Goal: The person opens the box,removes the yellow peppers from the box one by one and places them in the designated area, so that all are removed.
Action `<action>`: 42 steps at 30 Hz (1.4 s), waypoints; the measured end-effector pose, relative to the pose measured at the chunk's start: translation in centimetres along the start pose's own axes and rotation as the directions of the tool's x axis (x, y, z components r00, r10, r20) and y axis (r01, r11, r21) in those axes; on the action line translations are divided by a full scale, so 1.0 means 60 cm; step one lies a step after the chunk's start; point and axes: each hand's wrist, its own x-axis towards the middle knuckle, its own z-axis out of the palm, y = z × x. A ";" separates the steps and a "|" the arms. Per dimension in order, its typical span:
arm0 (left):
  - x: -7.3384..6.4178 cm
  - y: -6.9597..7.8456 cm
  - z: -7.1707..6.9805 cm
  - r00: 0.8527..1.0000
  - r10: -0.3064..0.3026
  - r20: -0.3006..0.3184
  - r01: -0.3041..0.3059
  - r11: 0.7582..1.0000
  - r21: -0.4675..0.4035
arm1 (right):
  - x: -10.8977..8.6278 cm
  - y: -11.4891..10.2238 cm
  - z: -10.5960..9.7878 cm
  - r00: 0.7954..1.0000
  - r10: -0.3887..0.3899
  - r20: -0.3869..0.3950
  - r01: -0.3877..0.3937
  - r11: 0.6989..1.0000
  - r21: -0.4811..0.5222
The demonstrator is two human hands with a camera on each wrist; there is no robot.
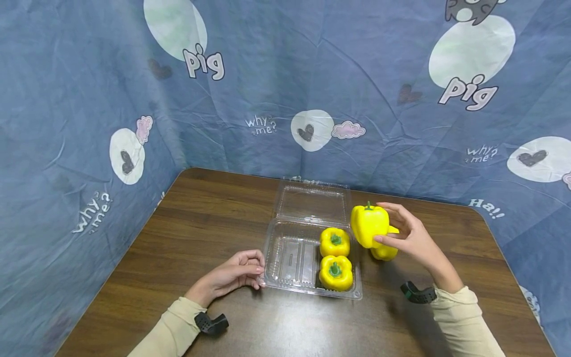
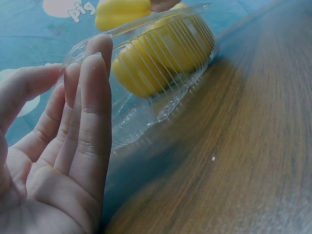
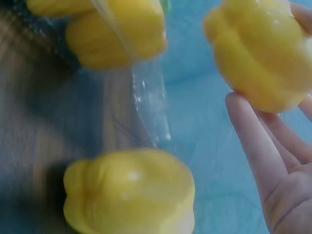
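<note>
My right hand (image 1: 408, 233) grips a yellow bell pepper (image 1: 369, 224), stem up, raised to the right of a clear plastic clamshell container (image 1: 285, 282). Behind and below it, another yellow bell pepper (image 1: 384, 252) sits on the table, partly hidden by the held one; the right wrist view shows this loose pepper (image 3: 131, 192) in full width. Two yellow bell peppers (image 1: 335, 242) stand one behind the other in the container's right side, green stems up. At the container's left front edge my left hand (image 1: 238, 271) pinches the rim (image 2: 73, 51) between thumb and fingers.
The container's lid (image 1: 314, 202) lies folded back, flat toward the rear of the brown wooden table (image 1: 214, 218). A blue printed cloth (image 1: 267, 89) hangs behind the table's back edge and along its sides. Each wrist wears a black device (image 1: 211, 325).
</note>
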 end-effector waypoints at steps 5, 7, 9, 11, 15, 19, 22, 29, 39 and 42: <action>0.001 0.000 0.000 1.000 -0.006 -0.007 0.006 1.000 0.006 | -0.017 0.008 -0.020 0.999 0.013 -0.037 -0.013 1.000 -0.013; 0.000 0.000 0.000 1.000 -0.012 -0.009 0.012 1.000 0.002 | -0.023 0.010 -0.027 0.998 0.026 -0.053 -0.027 0.999 -0.022; 0.000 0.000 0.000 1.000 -0.012 -0.008 0.012 1.000 -0.001 | -0.028 0.013 -0.033 0.997 0.045 -0.064 -0.047 0.999 -0.027; 0.000 0.001 0.001 1.000 -0.010 -0.007 0.010 1.000 -0.003 | -0.034 0.016 -0.040 0.995 0.067 -0.073 -0.069 0.997 -0.028; -0.001 0.001 0.002 1.000 -0.002 -0.005 0.002 1.000 -0.004 | -0.043 0.021 -0.052 0.992 0.093 -0.082 -0.095 0.995 -0.027; -0.001 0.002 0.002 1.000 -0.008 -0.010 0.008 1.000 -0.005 | -0.053 0.027 -0.063 0.989 0.111 -0.094 -0.114 0.993 -0.027; -0.001 0.003 0.001 1.000 -0.015 -0.014 0.015 1.000 -0.002 | -0.062 0.033 -0.071 0.987 0.122 -0.100 -0.124 0.992 -0.015; -0.001 0.003 0.002 0.999 -0.034 -0.031 0.034 0.999 -0.005 | -0.081 0.056 -0.090 0.983 0.137 -0.120 -0.133 0.990 0.043; 0.001 0.001 0.001 1.000 -0.010 -0.009 0.009 1.000 -0.007 | -0.105 0.084 -0.114 0.976 0.137 -0.167 -0.138 0.990 0.007; 0.000 0.001 0.000 1.000 -0.020 -0.007 0.020 1.000 -0.007 | -0.112 0.094 -0.119 0.971 0.165 -0.174 -0.167 0.986 0.006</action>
